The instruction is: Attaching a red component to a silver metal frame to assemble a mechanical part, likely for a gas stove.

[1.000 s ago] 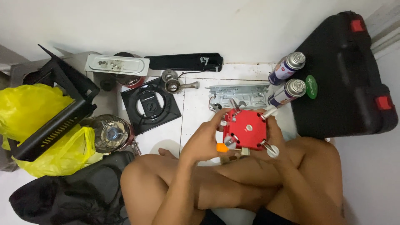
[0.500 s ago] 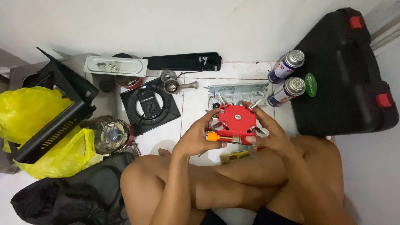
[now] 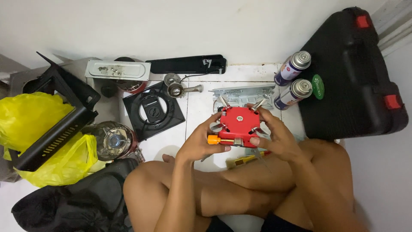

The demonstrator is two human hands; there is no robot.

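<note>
Head view, looking down at my crossed legs on the white tile floor, and I've got the little red stove held up in both hands just above my knees. My left hand is wrapped around its left edge, fingers closed on it, thumb sitting right under the orange knob that sticks out of the stove's lower left corner. My right hand is clamped on the right edge, fingertips curling over the top corner next to one of the silver fold-out legs. So both hands are shut tight on the stove, none of it resting on the floor. Just behind the stove, lying flat on the tiles, is a grey metal plate. To the right of the stove stand two gas cans side by side, and right past those is a big black case with red latches. Left of the stove there's a square black burner plate, with a small silver metal part just above it. Further left of the stove is a round glass-topped thing, a black frame, and yellow plastic bags. Something yellow pokes out under the stove by my shin, can't tell what it is.
</note>
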